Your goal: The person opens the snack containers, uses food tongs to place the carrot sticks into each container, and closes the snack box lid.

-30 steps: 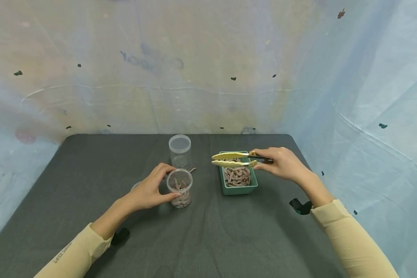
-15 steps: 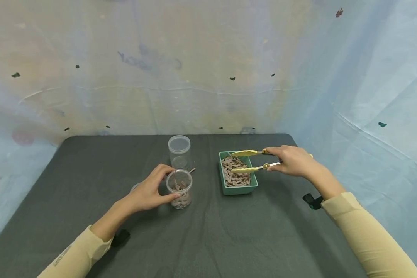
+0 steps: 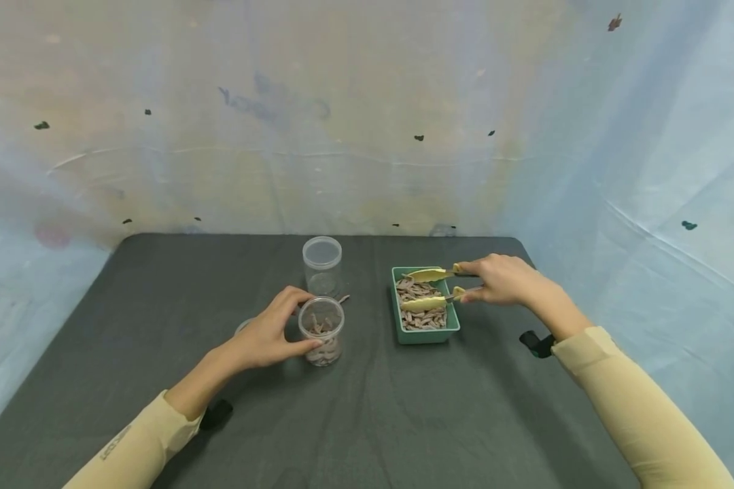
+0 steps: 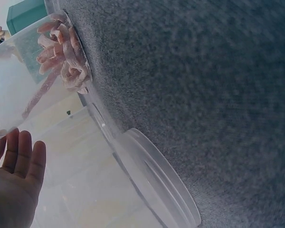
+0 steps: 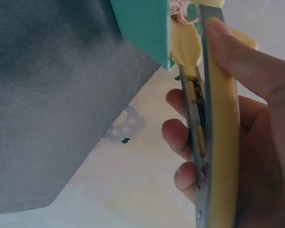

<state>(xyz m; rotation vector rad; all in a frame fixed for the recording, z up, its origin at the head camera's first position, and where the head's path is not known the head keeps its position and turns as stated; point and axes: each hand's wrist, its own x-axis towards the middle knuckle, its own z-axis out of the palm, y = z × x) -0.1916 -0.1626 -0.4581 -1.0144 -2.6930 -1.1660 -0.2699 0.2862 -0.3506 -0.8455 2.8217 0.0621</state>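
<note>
My left hand (image 3: 275, 334) holds a clear plastic jar (image 3: 321, 333) upright on the table, thumb and fingers around its sides near the rim. Pinkish-brown dried strips (image 4: 66, 54) lie at the jar's bottom, one leaning up its wall. My right hand (image 3: 504, 280) grips yellow-tipped tongs (image 3: 425, 303), whose arms are spread apart. The tong tips reach into a green rectangular box (image 3: 427, 337) filled with similar strips (image 3: 425, 319). In the right wrist view the thumb presses one arm of the tongs (image 5: 222, 128) and the fingers curl round the other.
A second clear jar with a lid (image 3: 322, 265) stands just behind the held one. One loose strip (image 3: 344, 299) lies beside it. A clear round lid (image 4: 156, 178) rests on the dark tabletop (image 3: 367, 421) behind my left hand. Plastic sheeting (image 3: 367, 122) surrounds the table.
My right hand moved right, and the tongs spread from nearly closed above the box to apart, then lowered among the strips. My left hand and the jar stayed in place.
</note>
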